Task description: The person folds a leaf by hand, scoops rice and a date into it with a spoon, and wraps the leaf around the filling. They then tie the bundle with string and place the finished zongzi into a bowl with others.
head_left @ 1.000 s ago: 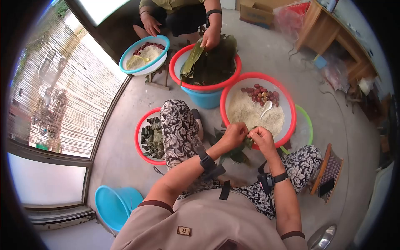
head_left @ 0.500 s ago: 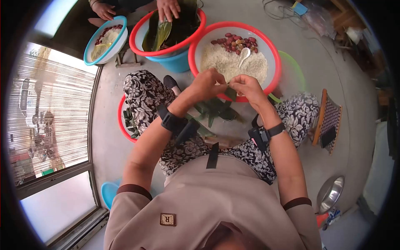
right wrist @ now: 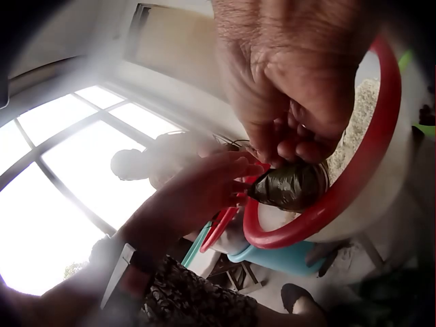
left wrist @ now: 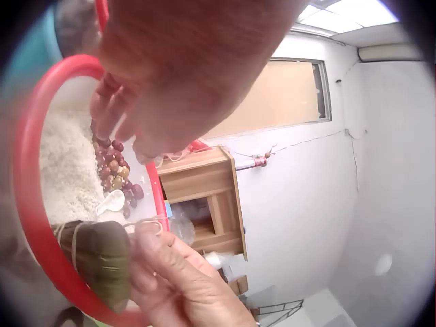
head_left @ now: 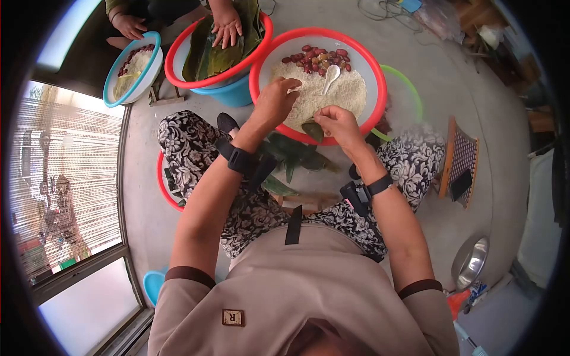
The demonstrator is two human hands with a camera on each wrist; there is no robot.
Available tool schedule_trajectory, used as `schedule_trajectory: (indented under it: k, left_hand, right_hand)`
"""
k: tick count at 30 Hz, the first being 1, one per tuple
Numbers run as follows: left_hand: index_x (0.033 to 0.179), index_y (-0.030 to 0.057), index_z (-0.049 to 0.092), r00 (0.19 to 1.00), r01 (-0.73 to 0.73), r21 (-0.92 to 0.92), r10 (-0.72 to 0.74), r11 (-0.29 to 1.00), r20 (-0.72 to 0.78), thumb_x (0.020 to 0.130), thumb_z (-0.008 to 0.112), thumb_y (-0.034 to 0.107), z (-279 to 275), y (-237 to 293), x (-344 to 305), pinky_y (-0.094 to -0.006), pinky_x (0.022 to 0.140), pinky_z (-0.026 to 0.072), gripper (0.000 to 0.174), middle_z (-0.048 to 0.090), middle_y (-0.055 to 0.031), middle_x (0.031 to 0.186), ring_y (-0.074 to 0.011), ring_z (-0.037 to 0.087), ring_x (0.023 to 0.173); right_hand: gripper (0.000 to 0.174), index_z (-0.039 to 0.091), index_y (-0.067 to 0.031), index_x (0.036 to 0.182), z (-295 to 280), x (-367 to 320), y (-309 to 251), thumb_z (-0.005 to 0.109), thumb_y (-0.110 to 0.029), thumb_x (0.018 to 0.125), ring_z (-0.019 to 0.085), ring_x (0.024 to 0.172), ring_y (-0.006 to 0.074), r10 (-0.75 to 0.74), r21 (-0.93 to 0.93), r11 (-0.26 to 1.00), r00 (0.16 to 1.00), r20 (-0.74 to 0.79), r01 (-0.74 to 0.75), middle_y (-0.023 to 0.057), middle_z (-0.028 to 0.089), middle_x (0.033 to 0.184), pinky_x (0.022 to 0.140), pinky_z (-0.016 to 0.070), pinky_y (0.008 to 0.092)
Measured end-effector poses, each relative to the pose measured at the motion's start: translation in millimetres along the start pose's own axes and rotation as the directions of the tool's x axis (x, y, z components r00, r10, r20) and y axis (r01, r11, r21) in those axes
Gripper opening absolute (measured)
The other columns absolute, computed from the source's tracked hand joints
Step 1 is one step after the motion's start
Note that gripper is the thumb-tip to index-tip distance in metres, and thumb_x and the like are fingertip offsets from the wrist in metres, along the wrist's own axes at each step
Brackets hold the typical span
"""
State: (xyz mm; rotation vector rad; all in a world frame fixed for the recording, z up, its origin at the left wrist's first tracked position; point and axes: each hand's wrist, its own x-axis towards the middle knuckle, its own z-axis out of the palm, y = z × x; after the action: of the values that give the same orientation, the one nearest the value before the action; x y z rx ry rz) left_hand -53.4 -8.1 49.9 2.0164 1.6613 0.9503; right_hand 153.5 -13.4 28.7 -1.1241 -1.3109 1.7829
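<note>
A green leaf-wrapped bundle (head_left: 313, 130) tied with pale string hangs from my right hand (head_left: 336, 123) at the near rim of a red-rimmed basin (head_left: 380, 83). In the left wrist view, thumb and fingers pinch the string beside the bundle (left wrist: 102, 262). My left hand (head_left: 276, 105) is apart from it over the basin's left side, fingers loosely bent, with nothing visible in them. White grain (head_left: 332, 98), dark red fruit (head_left: 317, 58) and a white spoon (head_left: 331, 79) are in the basin.
Loose leaves (head_left: 291, 155) lie below my hands. Another person's hand (head_left: 227, 26) rests on leaves in a second red-rimmed basin (head_left: 178, 77). A blue-rimmed bowl (head_left: 157, 62) is further left, a woven stool (head_left: 460, 160) at right, a metal bowl (head_left: 473, 261) lower right.
My hands were together at the bundle; the left has moved away leftward while the right keeps hold. The other person's hand has gone from gripping a leaf to lying spread. The head view has shifted.
</note>
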Motion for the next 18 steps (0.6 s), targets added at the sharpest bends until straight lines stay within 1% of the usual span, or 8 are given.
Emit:
schedule_trajectory:
  k: [1,3,6,10,12,13,16,18]
  left_hand:
    - [0.108,-0.0009,0.064,1.000,0.001,-0.004,-0.001,1.000,0.008,0.086,0.063,0.008,-7,14,-2,-0.0313,0.072,0.0503,0.024,0.065,-0.0051,0.089,-0.0130,0.062,0.075]
    - [0.107,-0.0002,0.063,0.984,0.147,-0.297,-0.109,0.944,0.141,0.085,0.062,0.005,-17,37,-10,-0.0281,0.069,0.0499,0.022,0.066,-0.0048,0.088,-0.0116,0.061,0.073]
    - [0.103,0.0003,0.063,0.952,0.252,-0.389,-0.156,0.886,0.262,0.085,0.061,0.001,-13,40,-24,-0.0247,0.068,0.0489,0.018,0.066,-0.0037,0.085,-0.0092,0.059,0.071]
    - [0.101,0.0033,0.063,0.973,0.203,-0.369,-0.145,0.907,0.180,0.085,0.062,-0.001,-10,48,-37,-0.0229,0.065,0.0476,0.017,0.065,-0.0015,0.082,-0.0072,0.057,0.068]
    - [0.102,0.0061,0.063,0.990,0.071,-0.319,-0.028,0.945,0.139,0.083,0.066,-0.001,-7,51,-40,-0.0235,0.062,0.0467,0.021,0.063,-0.0008,0.075,-0.0069,0.055,0.066]
    - [0.102,0.0061,0.063,0.989,0.063,-0.330,-0.014,0.942,0.148,0.083,0.066,-0.001,-6,53,-40,-0.0235,0.062,0.0467,0.021,0.063,-0.0008,0.075,-0.0069,0.055,0.066]
    - [0.101,0.0067,0.062,0.985,0.125,-0.268,-0.087,0.955,0.148,0.080,0.069,-0.001,4,53,-40,-0.0246,0.058,0.0456,0.023,0.059,-0.0020,0.069,-0.0072,0.054,0.061]
    - [0.099,0.0046,0.061,0.972,0.195,-0.315,-0.141,0.929,0.186,0.082,0.068,-0.001,7,54,-38,-0.0237,0.063,0.0484,0.020,0.062,-0.0014,0.073,-0.0071,0.059,0.066]
  right_hand:
    - [0.007,0.065,0.0011,0.090,0,-1,1,0.065,-0.005,0.087,0.050,0.064,0.0040,0.006,0.002,1.000,1.000,-0.006,-0.006,-0.0013,0.061,0.077,0.056,0.0404,0.0201]
    - [0.006,0.064,0.0004,0.091,0,-2,0,0.063,-0.005,0.088,0.050,0.063,0.0041,-0.030,0.023,0.999,0.999,0.012,0.030,-0.0019,0.059,0.076,0.056,0.0407,0.0205]
    - [0.006,0.063,-0.0002,0.091,2,-4,-2,0.060,-0.005,0.089,0.049,0.063,0.0040,-0.092,-0.061,0.994,0.995,0.049,0.095,-0.0023,0.058,0.075,0.056,0.0409,0.0205]
    - [0.006,0.062,-0.0004,0.091,1,-6,-2,0.059,-0.006,0.091,0.049,0.063,0.0039,-0.112,-0.081,0.990,0.991,0.077,0.118,-0.0025,0.058,0.075,0.057,0.0411,0.0207]
    - [0.007,0.062,-0.0009,0.091,0,-5,1,0.058,-0.007,0.092,0.049,0.063,0.0042,-0.106,-0.086,0.989,0.986,0.130,0.117,-0.0026,0.057,0.074,0.056,0.0412,0.0205]
    - [0.007,0.062,-0.0009,0.091,1,-5,0,0.058,-0.007,0.092,0.049,0.063,0.0042,-0.106,-0.091,0.989,0.988,0.111,0.116,-0.0026,0.057,0.074,0.056,0.0412,0.0205]
    - [0.009,0.062,-0.0024,0.089,-1,-6,0,0.059,-0.010,0.092,0.049,0.062,0.0040,-0.075,-0.012,0.997,0.991,0.113,0.077,-0.0029,0.056,0.072,0.054,0.0411,0.0205]
    - [0.009,0.062,-0.0034,0.087,-2,-3,3,0.060,-0.011,0.092,0.049,0.062,0.0035,-0.055,-0.017,0.998,0.991,0.120,0.058,-0.0025,0.058,0.074,0.053,0.0410,0.0201]
